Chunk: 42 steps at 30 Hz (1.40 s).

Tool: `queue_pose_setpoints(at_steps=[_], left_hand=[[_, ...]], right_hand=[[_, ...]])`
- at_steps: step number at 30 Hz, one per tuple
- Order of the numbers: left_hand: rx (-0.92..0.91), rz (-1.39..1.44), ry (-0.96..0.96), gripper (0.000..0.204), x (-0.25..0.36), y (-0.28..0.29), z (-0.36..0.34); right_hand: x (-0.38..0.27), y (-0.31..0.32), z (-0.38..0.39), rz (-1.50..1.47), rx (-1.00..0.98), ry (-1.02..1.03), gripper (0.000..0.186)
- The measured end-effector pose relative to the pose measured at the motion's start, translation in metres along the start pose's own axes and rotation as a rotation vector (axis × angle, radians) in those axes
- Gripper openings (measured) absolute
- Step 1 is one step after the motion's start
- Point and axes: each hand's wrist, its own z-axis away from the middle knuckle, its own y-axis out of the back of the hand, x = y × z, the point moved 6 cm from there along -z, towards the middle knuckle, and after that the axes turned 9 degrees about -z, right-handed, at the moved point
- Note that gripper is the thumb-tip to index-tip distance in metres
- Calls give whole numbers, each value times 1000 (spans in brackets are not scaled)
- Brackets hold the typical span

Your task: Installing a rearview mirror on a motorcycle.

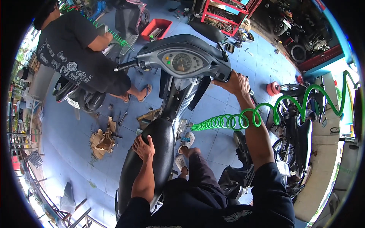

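A grey scooter with an oval dashboard and a long black seat stands in front of me. My left hand rests on the seat's left side, fingers apart. My right hand is wrapped round the right handlebar grip area, near the controls, though my fingertips are partly hidden. The left grip is free of my hands. A green coiled air hose crosses over my right forearm and runs down to beside the scooter's footboard, where its end is hard to make out.
A co-worker in dark clothes bends over another scooter at left. Torn cardboard lies on the tiled floor. A red bin, a red tool rack and a red round container stand beyond. Parked motorcycles line the right side.
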Motion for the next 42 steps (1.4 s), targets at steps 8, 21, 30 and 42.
queue_pose_setpoints(at_steps=[8, 21, 30, 42], left_hand=[[11, 10, 0, 61, 0, 0, -1], [631, 168, -645, 86, 146, 212, -247], [-47, 112, -729, 94, 172, 190, -332], [301, 152, -853, 90, 160, 178, -328]], right_hand=[[2, -6, 1, -42, -141, -67, 106], [14, -9, 2, -8, 79, 34, 97], [18, -8, -6, -57, 92, 72, 106], [11, -9, -5, -23, 58, -12, 103]])
